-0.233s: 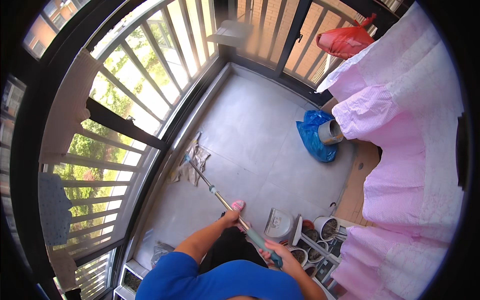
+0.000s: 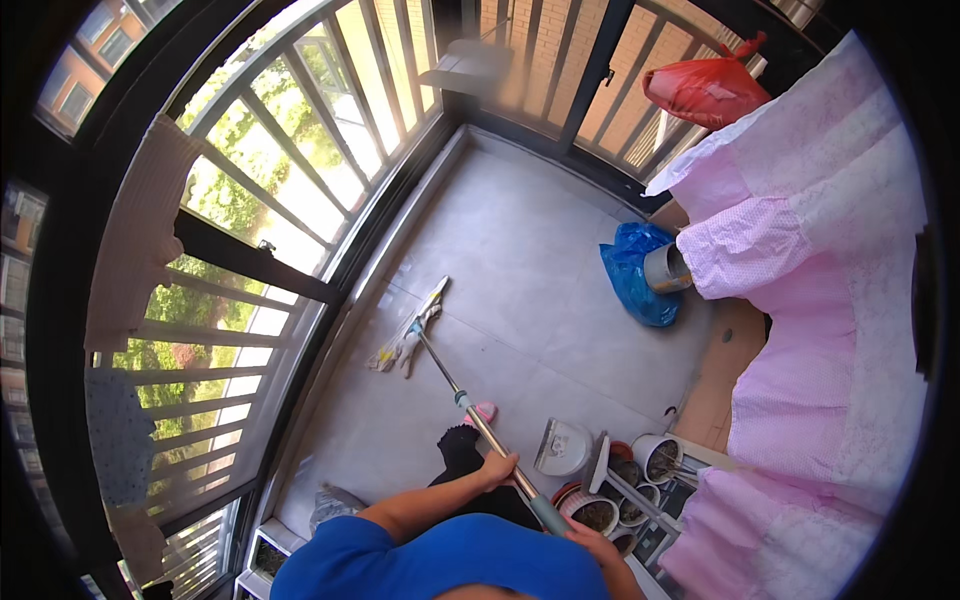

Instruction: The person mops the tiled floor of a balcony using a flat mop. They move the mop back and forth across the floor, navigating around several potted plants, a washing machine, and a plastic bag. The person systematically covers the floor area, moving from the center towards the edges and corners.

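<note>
A long mop [image 2: 482, 427] with a metal pole and grey-green grip runs slantwise from my body out over the floor. My left hand [image 2: 499, 469] is closed round the metal pole at about its middle. Close to my body, my right hand [image 2: 594, 542] is wrapped round the grip's upper end, its fingers partly hidden. At the far end, a crumpled whitish cloth with yellow patches [image 2: 405, 350] lies on the grey tiled floor [image 2: 530, 270], around the mop's head. My foot in a pink slipper [image 2: 482, 414] stands beside the pole.
Several flowerpots [image 2: 658, 457], a dustpan [image 2: 564, 446] and a grey-handled tool [image 2: 640, 497] stand at the near right. A blue plastic bag [image 2: 635, 275] with a can [image 2: 667, 268] sits by the pink curtain [image 2: 790, 370]. A red bag [image 2: 706, 90] hangs at the back right. Railings line the left.
The mop head and its cloth have moved right, away from the left wall, and the cloth is now spread longer. Both hands have shifted nearer my body, still on the pole.
</note>
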`<state>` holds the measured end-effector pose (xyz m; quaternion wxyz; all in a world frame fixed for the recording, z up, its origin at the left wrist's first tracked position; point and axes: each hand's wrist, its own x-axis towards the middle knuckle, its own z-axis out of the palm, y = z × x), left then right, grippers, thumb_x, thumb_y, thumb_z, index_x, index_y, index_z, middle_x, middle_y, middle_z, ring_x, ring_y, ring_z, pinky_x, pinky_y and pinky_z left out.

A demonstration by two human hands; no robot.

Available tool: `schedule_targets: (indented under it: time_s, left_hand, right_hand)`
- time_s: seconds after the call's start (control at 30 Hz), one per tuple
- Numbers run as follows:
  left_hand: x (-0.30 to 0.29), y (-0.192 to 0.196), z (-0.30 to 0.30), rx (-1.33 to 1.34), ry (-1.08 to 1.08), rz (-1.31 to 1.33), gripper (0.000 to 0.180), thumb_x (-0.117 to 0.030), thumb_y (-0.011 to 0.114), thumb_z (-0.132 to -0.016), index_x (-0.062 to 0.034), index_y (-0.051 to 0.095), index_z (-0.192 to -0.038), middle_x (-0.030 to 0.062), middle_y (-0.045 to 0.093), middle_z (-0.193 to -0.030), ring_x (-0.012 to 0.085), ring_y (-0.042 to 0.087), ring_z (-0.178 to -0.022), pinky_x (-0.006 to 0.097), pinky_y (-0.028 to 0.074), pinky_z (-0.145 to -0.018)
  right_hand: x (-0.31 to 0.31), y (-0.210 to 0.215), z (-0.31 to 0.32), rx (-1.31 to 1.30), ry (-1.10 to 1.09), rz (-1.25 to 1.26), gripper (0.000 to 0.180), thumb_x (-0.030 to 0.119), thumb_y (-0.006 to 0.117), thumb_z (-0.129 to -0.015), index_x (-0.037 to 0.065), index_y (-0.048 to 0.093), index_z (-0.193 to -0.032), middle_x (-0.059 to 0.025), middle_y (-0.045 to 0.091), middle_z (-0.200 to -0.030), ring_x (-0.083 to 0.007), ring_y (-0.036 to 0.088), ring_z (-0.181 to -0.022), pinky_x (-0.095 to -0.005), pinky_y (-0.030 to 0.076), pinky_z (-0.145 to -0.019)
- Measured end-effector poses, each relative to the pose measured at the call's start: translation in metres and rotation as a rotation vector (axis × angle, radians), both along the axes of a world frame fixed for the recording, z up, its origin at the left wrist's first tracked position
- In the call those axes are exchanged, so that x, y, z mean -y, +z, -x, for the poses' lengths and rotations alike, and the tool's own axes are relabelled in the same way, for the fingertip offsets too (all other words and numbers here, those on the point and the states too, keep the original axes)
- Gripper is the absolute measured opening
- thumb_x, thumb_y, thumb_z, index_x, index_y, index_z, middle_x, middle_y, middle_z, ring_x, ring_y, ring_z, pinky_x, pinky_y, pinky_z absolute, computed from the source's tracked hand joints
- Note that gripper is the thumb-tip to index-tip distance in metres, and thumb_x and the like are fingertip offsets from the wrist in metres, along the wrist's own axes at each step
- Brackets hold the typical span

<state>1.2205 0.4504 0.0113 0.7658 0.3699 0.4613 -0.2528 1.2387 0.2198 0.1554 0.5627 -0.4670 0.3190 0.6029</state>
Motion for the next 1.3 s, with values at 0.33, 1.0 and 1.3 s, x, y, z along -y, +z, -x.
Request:
schedule_targets:
  time_s: [0.33,1.0,1.3]
  left_hand:
    - [-0.161,-0.012,-0.094,0.054,0.268,-0.065,0.024,-0.017,0.043,-0.075,0.0050,0.044,-0.064,0.0155,0.052,-0.062,0.0237,0.052,-0.044,0.032,0.046,-0.038]
    - [-0.072,0.095,-0.134,0.118,0.016,0.114,0.025,-0.022,0.045,-0.079,0.0024,0.044,-0.072,0.0102,0.052,-0.067,0.0183,0.056,-0.057,0.029,0.051,-0.047]
    - [-0.207,-0.022,-0.230,0.036,0.043,0.058,0.020,-0.021,0.041,-0.080,-0.0013,0.040,-0.078,0.0091,0.048,-0.069,0.0226,0.055,-0.062,0.035,0.050,-0.059]
  right_hand:
    - [-0.181,0.000,-0.137,-0.302,-0.193,-0.284,0.049,0.005,0.045,-0.080,0.010,0.024,-0.124,-0.0183,0.044,-0.084,-0.0131,0.042,-0.060,-0.0211,0.040,-0.050]
    - [-0.090,0.125,-0.150,-0.195,-0.188,-0.240,0.055,0.006,0.045,-0.080,0.011,0.018,-0.128,-0.0206,0.045,-0.084,-0.0153,0.041,-0.059,-0.0227,0.035,-0.050]
    - [-0.237,0.030,-0.251,-0.447,-0.436,-0.204,0.041,0.006,0.047,-0.079,0.013,0.032,-0.117,-0.0165,0.042,-0.084,-0.0123,0.042,-0.058,-0.0208,0.042,-0.051]
